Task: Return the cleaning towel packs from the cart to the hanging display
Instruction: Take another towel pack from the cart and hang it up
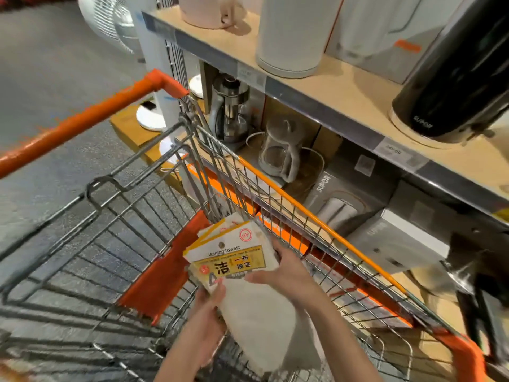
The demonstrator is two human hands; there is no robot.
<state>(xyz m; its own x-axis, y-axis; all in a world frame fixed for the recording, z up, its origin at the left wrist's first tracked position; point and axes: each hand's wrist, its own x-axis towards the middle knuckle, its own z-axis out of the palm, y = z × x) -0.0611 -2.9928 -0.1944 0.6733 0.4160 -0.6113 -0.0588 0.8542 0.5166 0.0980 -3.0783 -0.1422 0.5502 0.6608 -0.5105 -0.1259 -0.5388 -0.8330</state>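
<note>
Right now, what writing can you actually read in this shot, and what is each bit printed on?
"leaning towels" (first letter hidden): top cleaning towel pack, held by both hands.
"洁", "一布搞定": yellow label on that pack.
"SUPOR": grey box on the lower shelf.
"SUPOR": black kettle on the upper shelf, seen upside down.
Shelf price tags: too blurred to read.
Small print on the pack: too small to read.

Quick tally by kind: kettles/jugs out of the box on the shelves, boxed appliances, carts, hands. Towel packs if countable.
Opaque kettles, top shelf: 3, pink, white, black
Glass kettles, lower shelf: 2, steel-topped, clear
Boxed appliances: 2
Cart: 1
Hands: 2, left hand, right hand
Total: 10
Towel packs: several stacked, count unclear.
</note>
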